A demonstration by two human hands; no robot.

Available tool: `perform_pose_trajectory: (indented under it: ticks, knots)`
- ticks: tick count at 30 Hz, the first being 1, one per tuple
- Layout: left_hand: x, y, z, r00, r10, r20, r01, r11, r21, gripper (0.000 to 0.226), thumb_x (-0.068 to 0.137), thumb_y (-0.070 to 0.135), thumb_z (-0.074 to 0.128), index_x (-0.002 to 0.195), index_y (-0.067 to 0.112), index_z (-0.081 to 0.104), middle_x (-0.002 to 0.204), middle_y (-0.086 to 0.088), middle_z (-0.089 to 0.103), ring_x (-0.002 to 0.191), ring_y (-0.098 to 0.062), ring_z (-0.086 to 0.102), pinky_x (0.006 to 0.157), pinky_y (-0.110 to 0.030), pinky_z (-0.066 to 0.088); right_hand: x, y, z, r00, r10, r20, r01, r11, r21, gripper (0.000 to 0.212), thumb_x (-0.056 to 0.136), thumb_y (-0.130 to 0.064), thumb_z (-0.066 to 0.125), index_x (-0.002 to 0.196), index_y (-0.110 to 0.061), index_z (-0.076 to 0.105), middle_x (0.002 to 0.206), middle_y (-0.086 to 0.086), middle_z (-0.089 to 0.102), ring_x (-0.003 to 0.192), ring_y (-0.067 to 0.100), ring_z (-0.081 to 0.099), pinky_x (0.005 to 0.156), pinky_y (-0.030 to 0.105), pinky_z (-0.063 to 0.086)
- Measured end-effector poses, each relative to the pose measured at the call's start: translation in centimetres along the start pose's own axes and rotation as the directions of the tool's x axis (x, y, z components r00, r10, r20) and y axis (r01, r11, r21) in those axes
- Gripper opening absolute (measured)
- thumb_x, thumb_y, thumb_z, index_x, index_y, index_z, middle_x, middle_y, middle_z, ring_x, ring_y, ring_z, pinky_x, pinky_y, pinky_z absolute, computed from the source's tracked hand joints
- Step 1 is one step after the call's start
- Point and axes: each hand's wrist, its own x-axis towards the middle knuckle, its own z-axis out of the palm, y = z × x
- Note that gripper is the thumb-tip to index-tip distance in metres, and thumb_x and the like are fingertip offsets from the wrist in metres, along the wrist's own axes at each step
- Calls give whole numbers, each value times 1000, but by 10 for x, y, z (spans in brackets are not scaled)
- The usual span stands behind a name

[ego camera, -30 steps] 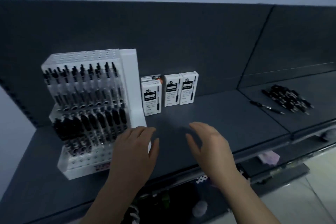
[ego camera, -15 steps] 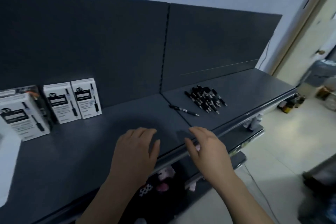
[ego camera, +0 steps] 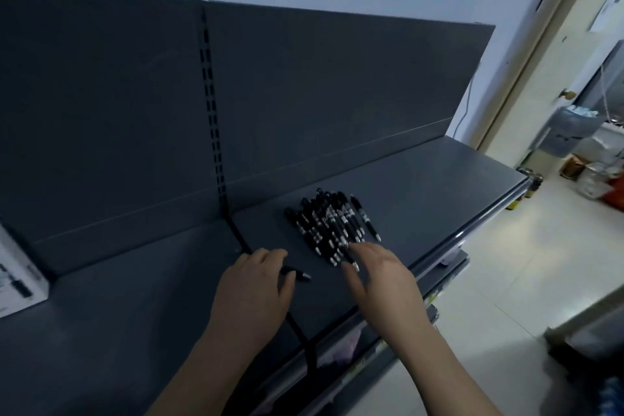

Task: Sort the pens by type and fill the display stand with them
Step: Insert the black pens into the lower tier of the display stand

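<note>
Two hands reach over the front of a dark grey shelf [ego camera: 439, 199]. The left hand [ego camera: 251, 290] lies palm down with its fingers bent over a lone black pen [ego camera: 297, 274], whose silver tip pokes out to the right from under the fingers; I cannot tell whether it actually pinches the pen or only covers it. The right hand [ego camera: 381, 277] is spread wide and relaxed, fingertips at the near ends of a pile of black pens [ego camera: 331, 226], holding nothing that I can make out. That pile lies just beyond both hands, the pens packed side by side and overlapping, tips toward the shelf's front edge. Off at the left edge stands a white box [ego camera: 17, 280]. Behind everything rises the grey back panel [ego camera: 337, 94], split by a slotted upright [ego camera: 211, 94].
</note>
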Motion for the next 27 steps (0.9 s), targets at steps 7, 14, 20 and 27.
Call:
perform_pose_trajectory:
  ticks: [7, 14, 20, 27]
  knots:
    - [59, -5, 41, 953, -247, 173, 241, 969, 56, 27, 98, 42, 41, 110, 21, 53, 95, 4, 52, 82, -9, 54, 68, -24, 46, 65, 50, 10, 998, 34, 62, -38, 996, 77, 35, 98, -34, 49, 126, -17, 59, 124, -2, 61, 115, 15, 55, 90, 24, 42]
    - [90, 7, 76, 918, -380, 113, 371, 924, 92, 27, 96, 41, 46, 100, 17, 58, 101, -1, 53, 82, -13, 54, 70, -24, 45, 125, 97, 40, 990, -10, 140, -3, 996, 94, 26, 95, -34, 51, 104, -12, 62, 102, 1, 62, 97, 22, 59, 73, 33, 48]
    - [127, 39, 99, 857, -513, 49, 512, 859, 23, 41, 95, 51, 42, 111, 14, 52, 109, -7, 54, 88, -22, 59, 76, -33, 51, 167, 126, 60, 942, 34, 334, -57, 997, 58, 48, 91, -57, 49, 106, -11, 52, 106, 5, 54, 101, 23, 54, 76, 30, 40]
    - [152, 49, 119, 767, -633, 107, 642, 762, -89, 48, 91, 56, 46, 106, 10, 50, 100, -5, 61, 87, -19, 58, 73, -32, 49, 197, 129, 73, 904, 6, 427, -87, 982, 170, 38, 90, -46, 54, 99, -9, 51, 99, 4, 57, 80, 20, 52, 66, 30, 40]
